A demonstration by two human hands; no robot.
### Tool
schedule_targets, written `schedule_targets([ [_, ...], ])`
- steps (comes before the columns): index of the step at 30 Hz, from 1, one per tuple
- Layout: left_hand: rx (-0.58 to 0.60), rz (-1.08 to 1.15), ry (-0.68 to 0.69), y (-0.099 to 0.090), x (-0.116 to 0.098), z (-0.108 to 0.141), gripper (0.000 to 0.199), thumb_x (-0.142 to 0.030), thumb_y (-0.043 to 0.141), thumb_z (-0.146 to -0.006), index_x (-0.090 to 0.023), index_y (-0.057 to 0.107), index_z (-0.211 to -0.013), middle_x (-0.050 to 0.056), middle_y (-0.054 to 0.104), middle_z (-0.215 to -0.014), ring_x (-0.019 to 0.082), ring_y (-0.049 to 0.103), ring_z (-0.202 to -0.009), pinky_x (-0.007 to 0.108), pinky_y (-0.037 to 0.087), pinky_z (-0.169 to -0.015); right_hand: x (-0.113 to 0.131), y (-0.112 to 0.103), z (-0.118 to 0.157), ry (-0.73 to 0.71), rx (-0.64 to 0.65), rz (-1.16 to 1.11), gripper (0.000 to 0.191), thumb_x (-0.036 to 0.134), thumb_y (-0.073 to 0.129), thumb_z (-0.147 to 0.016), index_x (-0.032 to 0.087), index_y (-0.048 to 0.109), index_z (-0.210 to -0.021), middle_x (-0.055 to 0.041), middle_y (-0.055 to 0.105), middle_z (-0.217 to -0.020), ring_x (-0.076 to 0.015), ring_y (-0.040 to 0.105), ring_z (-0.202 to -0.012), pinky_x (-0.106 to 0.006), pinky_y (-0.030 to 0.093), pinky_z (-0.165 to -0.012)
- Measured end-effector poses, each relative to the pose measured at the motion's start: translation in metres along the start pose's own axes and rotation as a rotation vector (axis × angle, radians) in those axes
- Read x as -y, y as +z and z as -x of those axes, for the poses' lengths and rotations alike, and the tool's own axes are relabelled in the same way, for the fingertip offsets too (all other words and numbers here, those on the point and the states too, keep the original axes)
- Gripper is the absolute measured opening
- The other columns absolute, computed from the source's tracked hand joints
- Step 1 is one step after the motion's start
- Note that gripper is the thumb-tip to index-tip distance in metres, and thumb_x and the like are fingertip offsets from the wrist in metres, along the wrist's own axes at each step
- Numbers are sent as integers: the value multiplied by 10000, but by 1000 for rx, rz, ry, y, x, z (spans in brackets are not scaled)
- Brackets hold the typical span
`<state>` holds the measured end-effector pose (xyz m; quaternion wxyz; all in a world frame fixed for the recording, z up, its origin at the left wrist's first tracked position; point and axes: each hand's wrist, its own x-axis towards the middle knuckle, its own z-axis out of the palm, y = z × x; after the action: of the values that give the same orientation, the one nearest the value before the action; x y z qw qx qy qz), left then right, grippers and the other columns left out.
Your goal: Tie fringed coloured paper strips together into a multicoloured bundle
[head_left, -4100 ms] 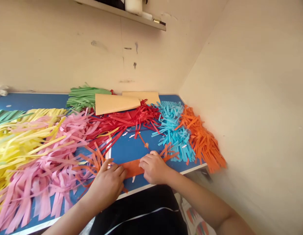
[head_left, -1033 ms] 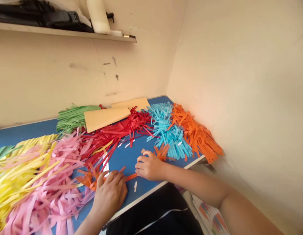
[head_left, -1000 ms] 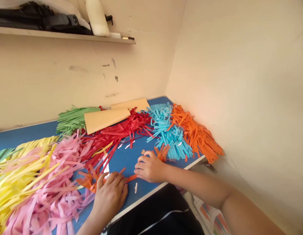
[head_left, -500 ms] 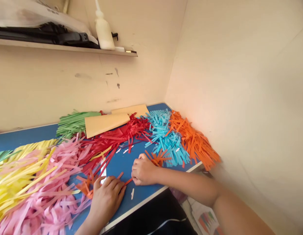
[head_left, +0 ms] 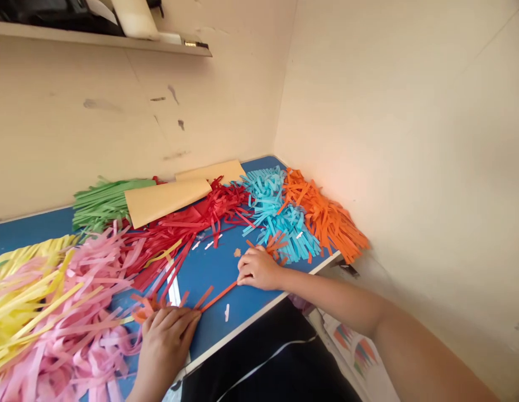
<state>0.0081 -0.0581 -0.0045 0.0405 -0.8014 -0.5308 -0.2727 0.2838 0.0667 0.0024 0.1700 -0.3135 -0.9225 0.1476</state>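
Observation:
Between my two hands a narrow orange paper strip [head_left: 219, 295] stretches just over the blue table [head_left: 213, 262]. My left hand [head_left: 169, 332] grips its near left end, fingers pressed together low on the tabletop. My right hand [head_left: 259, 269] pinches the other end, knuckles up. Orange fringe ends [head_left: 148, 308] stick out beyond my left hand, and more orange fringe [head_left: 278, 245] shows behind my right hand; how these join the strip is hidden. A small white paper piece [head_left: 227, 312] lies just below the strip.
Pink [head_left: 102, 268], yellow [head_left: 28, 296] and green fringe [head_left: 104, 204] heap at left. Red fringe [head_left: 192, 218] lies under a tan paper sheet [head_left: 167, 201]. Blue fringe [head_left: 276, 206] and orange fringe [head_left: 326, 220] reach the right wall. A shelf [head_left: 175, 48] hangs above.
My hands have moved apart, the right one rightward and the left one leftward, so a longer stretch of the orange strip shows between them. The camera view has tilted down.

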Motion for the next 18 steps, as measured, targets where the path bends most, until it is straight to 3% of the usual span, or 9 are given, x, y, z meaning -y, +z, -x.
schedule_targets([
  [5,39,15,-176,2,-13,-10,376,-502,501,-927,-250,733,-772,28,749,-781,232,655,-786,373,411,-740,6,-12,-5,115,77,-103,109,327,797,-815,244,754,-758,39,700,-871,-154,564,-923,-332,318,-854],
  [8,114,-100,-240,2,-22,-17,384,-462,480,-942,-240,703,-721,35,737,-764,251,649,-804,389,378,-725,12,-15,-11,163,120,-43,128,319,741,-848,233,739,-753,26,696,-885,-176,563,-930,-347,329,-845],
  [11,162,-248,-202,-1,-28,-23,337,-401,497,-938,-230,686,-717,44,736,-782,275,641,-814,421,360,-740,16,-16,-16,225,154,13,142,304,742,-811,212,711,-708,-2,687,-877,-207,561,-906,-366,336,-824],
  [13,143,-317,-82,-4,-30,-26,244,-308,495,-937,-247,720,-864,39,752,-870,288,641,-865,461,362,-803,18,-16,-16,131,149,42,69,271,717,-828,220,714,-782,-14,689,-947,-217,553,-946,-380,328,-834],
  [15,126,-359,69,-5,-33,-28,312,-155,463,-911,-292,711,-1043,21,757,-975,301,635,-945,503,349,-870,19,-15,-12,-79,123,108,60,233,648,-886,230,708,-886,-14,689,-1005,-206,543,-966,-390,314,-838],
  [18,122,-361,227,-4,-39,-33,382,-60,445,-860,-263,714,-1039,21,758,-982,289,642,-946,506,354,-893,19,-8,-4,-355,25,253,173,247,542,-964,187,684,-886,-27,690,-926,-192,532,-885,-409,301,-815],
])
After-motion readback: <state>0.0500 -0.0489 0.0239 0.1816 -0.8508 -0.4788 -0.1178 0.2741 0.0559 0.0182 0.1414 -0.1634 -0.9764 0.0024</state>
